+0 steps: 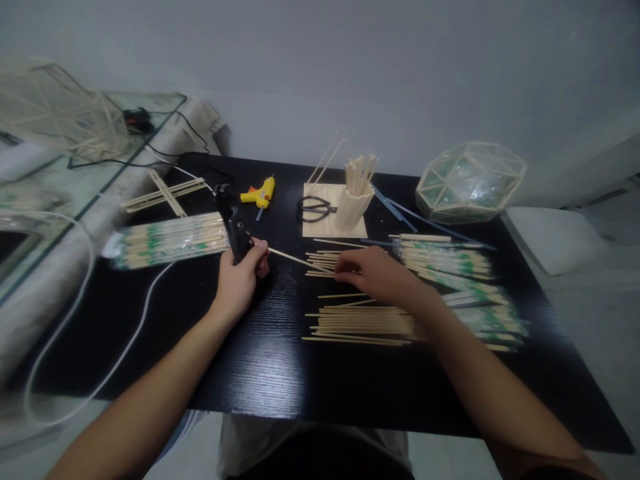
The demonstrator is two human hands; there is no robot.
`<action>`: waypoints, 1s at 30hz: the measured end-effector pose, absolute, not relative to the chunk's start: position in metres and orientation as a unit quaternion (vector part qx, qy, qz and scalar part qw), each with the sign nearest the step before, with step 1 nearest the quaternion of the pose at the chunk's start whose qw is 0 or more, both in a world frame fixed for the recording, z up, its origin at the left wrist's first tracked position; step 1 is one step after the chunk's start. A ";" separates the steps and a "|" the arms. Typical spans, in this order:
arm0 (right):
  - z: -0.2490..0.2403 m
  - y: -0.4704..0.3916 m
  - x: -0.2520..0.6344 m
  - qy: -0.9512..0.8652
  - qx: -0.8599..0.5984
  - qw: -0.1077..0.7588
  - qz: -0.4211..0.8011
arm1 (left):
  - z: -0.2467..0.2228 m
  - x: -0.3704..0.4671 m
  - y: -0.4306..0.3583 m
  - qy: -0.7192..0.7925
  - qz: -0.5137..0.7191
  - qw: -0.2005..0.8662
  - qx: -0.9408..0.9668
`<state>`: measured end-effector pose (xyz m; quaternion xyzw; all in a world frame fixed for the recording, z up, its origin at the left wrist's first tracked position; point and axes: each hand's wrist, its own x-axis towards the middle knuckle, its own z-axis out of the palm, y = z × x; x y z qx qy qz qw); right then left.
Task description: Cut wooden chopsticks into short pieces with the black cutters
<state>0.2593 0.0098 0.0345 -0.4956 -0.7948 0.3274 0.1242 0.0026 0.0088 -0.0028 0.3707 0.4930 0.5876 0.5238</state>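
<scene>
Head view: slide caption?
Left hand with black tool, thin stick stretching to the right hand, loose sticks on a black table.

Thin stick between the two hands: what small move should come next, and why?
Probably the right hand should raise its end of the thin stick slightly. That end sits low among the loose sticks, where it might snag, and the left hand also grips the black tool, so the right seems freer.

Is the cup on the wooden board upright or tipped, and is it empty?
Upright and not empty: the cup stands on the board, and a bundle of sticks pokes out of its top.
</scene>
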 end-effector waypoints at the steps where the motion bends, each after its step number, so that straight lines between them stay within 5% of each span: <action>1: 0.033 0.009 0.257 -0.805 -0.495 0.108 0.310 | -0.004 0.002 0.009 0.498 0.583 0.514 0.384; 10: 0.029 0.006 0.246 -0.836 -0.495 0.000 0.235 | -0.005 0.003 0.007 0.509 0.584 0.481 0.409; 30: 0.013 -0.001 0.238 -0.854 -0.505 -0.047 0.115 | -0.007 0.003 0.007 0.507 0.586 0.486 0.405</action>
